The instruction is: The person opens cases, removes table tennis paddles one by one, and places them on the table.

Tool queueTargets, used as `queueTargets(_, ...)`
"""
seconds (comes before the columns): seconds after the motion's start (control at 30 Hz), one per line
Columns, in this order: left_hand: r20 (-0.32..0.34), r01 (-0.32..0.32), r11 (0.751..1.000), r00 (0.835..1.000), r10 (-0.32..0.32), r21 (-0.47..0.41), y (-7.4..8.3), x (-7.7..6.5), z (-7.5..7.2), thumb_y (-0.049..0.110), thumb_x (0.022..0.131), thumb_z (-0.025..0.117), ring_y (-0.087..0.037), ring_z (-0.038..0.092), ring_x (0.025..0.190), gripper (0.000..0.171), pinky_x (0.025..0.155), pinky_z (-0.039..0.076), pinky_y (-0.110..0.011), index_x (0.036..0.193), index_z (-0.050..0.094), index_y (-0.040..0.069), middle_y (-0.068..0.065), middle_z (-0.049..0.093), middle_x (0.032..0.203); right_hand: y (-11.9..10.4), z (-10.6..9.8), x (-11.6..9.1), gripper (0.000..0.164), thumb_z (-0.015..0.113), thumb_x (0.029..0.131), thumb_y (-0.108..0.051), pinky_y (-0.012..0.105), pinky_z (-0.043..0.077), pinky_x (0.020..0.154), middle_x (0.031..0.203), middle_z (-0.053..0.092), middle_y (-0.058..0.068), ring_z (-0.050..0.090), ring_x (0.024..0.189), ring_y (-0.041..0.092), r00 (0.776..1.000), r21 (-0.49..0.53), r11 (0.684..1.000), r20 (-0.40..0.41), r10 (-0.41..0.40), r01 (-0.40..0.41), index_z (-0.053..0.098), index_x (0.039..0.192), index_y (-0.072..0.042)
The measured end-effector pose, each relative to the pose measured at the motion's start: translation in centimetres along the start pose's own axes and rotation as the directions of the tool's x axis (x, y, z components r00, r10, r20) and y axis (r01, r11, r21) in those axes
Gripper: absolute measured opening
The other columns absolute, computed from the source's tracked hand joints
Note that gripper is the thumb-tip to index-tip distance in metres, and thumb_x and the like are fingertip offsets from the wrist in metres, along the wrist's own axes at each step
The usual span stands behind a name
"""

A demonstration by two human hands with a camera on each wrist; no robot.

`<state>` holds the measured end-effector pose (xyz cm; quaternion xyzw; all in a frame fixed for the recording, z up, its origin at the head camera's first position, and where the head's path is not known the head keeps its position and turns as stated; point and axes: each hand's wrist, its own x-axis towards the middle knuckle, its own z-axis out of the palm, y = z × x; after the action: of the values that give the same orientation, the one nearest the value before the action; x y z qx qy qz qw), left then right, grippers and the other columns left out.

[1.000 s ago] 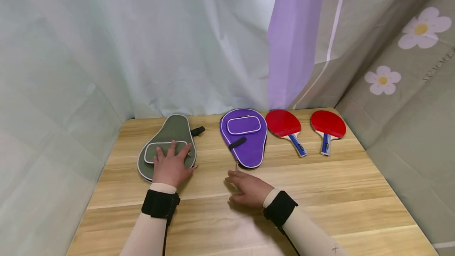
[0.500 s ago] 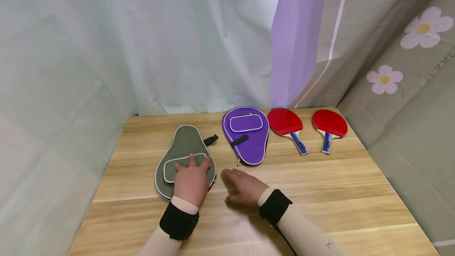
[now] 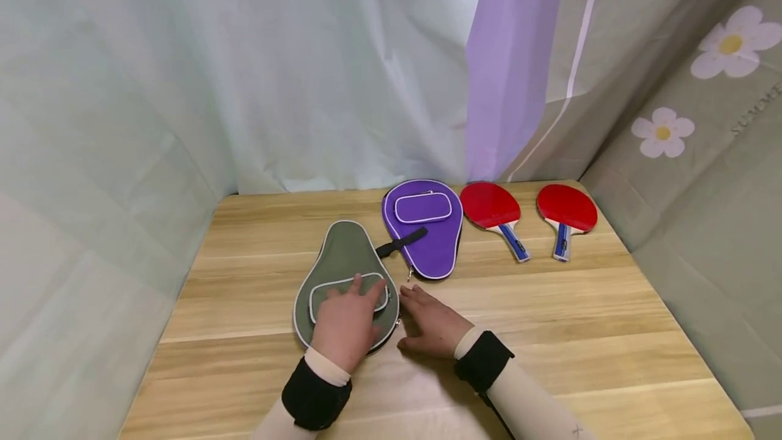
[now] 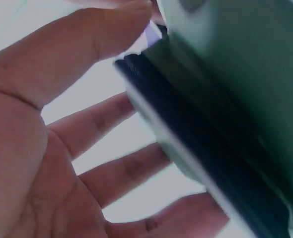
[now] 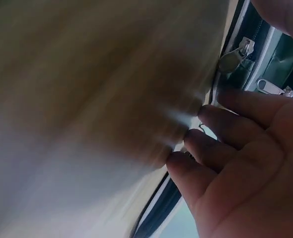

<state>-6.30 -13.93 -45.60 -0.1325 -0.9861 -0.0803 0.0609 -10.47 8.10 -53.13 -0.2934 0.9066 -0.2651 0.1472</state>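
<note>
A dark green table tennis bat case [image 3: 345, 250] with white piping lies on the table, its narrow end pointing away. My left hand [image 3: 345, 324] rests on its front pocket with the fingers spread. In the left wrist view, the case's dark zipped edge [image 4: 186, 134] crosses beside the fingers. At the case's right edge is my right hand [image 3: 436, 324], its fingers extended and holding nothing. The right wrist view shows two zip pulls, one a metal zip pull [image 5: 231, 60], near that hand's fingers. The case's black strap [image 3: 391, 248] reaches over a purple bat case [image 3: 436, 250].
Two red table tennis bats with blue and white handles, a nearer-to-middle bat [image 3: 491, 206] and a far-right bat [image 3: 567, 208], lie right of the purple case. A pale curtain [image 3: 305, 87] stands behind the wooden table [image 3: 244, 270].
The green case has slid right and toward the person under my left hand, and its strap now overlaps the purple case. My right hand has stayed nearly in place, now beside the green case.
</note>
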Motion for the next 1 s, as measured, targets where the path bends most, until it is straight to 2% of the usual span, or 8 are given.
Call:
queueTargets(0.13,0.048,-0.02,0.997,0.999,0.024,-0.068,-2.2,0.2,-1.4,0.037,0.074,0.107,-0.057,0.074,0.121,0.083,0.09,0.065,-0.068,0.149,0.074,0.021,-0.023,0.071,0.156,-0.4,-0.7,-0.7,0.08,0.088,0.092,-0.029,0.062,0.043,0.134,0.173,0.051,0.031,0.046,0.164,0.055,1.0,-0.02,1.0,-0.012,-0.014,0.014,0.059,0.159,0.004)
queueTargets(0.23,0.134,-0.012,0.99,0.99,0.031,-0.14,-4.8,1.2,-1.6,0.043,0.067,0.11,-0.067,0.055,0.148,0.098,0.104,0.055,-0.084,0.155,0.07,0.025,-0.023,0.053,0.174,1.0,0.5,-0.5,0.067,0.089,0.093,-0.032,0.06,0.046,0.132,0.171,0.055,0.029,0.051,0.161,0.054,0.999,-0.056,0.998,-0.042,-0.02,0.018,0.069,0.149,-0.001)
queueTargets(0.33,0.254,-0.023,0.967,0.963,0.089,-0.254,-6.7,2.1,-0.8,0.045,0.066,0.11,-0.077,0.034,0.158,0.109,0.113,0.042,-0.093,0.163,0.063,0.027,-0.027,0.039,0.182,2.4,2.1,0.0,0.054,0.09,0.093,-0.035,0.057,0.047,0.132,0.167,0.06,0.025,0.055,0.159,0.049,0.997,-0.092,0.996,-0.074,-0.012,0.005,0.075,0.137,-0.007)
queueTargets(0.47,0.347,-0.021,0.926,0.924,0.162,-0.377,-8.1,2.6,0.4,0.045,0.069,0.109,-0.086,0.028,0.153,0.115,0.122,0.036,-0.091,0.169,0.056,0.023,-0.034,0.039,0.179,3.4,3.9,0.6,0.035,0.092,0.092,-0.035,0.052,0.053,0.128,0.156,0.07,0.021,0.065,0.151,0.044,0.986,-0.186,0.982,-0.151,-0.065,0.036,0.078,0.117,-0.014)
queueTargets(0.6,0.345,-0.036,0.907,0.918,0.196,-0.419,-8.7,2.9,0.8,0.045,0.068,0.109,-0.082,0.022,0.159,0.115,0.127,0.031,-0.089,0.168,0.056,0.02,-0.032,0.041,0.179,3.5,4.7,1.0,0.023,0.093,0.088,-0.032,0.048,0.056,0.125,0.146,0.076,0.017,0.07,0.143,0.038,0.96,-0.285,0.957,-0.245,-0.131,0.058,0.08,0.101,-0.018)
queueTargets(0.7,0.346,-0.051,0.893,0.911,0.226,-0.448,-8.9,3.3,0.8,0.042,0.068,0.11,-0.075,0.019,0.165,0.115,0.131,0.027,-0.087,0.167,0.057,0.018,-0.029,0.041,0.18,3.6,5.0,1.2,0.017,0.094,0.088,-0.029,0.045,0.057,0.123,0.141,0.079,0.015,0.072,0.14,0.035,0.948,-0.313,0.948,-0.279,-0.155,0.063,0.082,0.097,-0.02)
queueTargets(0.83,0.362,-0.05,0.888,0.902,0.237,-0.457,-9.1,3.8,0.9,0.042,0.068,0.11,-0.075,0.018,0.166,0.114,0.132,0.025,-0.086,0.166,0.058,0.017,-0.028,0.04,0.181,3.6,4.9,1.2,0.015,0.093,0.088,-0.024,0.045,0.055,0.126,0.14,0.08,0.014,0.073,0.141,0.032,0.944,-0.328,0.941,-0.279,-0.175,0.078,0.087,0.102,-0.023)
queueTargets(1.0,0.361,-0.043,0.899,0.906,0.219,-0.436,-9.0,4.1,0.8,0.044,0.07,0.109,-0.074,0.021,0.166,0.108,0.131,0.03,-0.084,0.163,0.061,0.017,-0.025,0.04,0.182,3.5,4.5,1.4,0.02,0.089,0.091,-0.02,0.049,0.053,0.129,0.134,0.084,0.01,0.073,0.143,0.029,0.946,-0.382,0.918,-0.245,-0.213,0.108,0.09,0.111,-0.024)
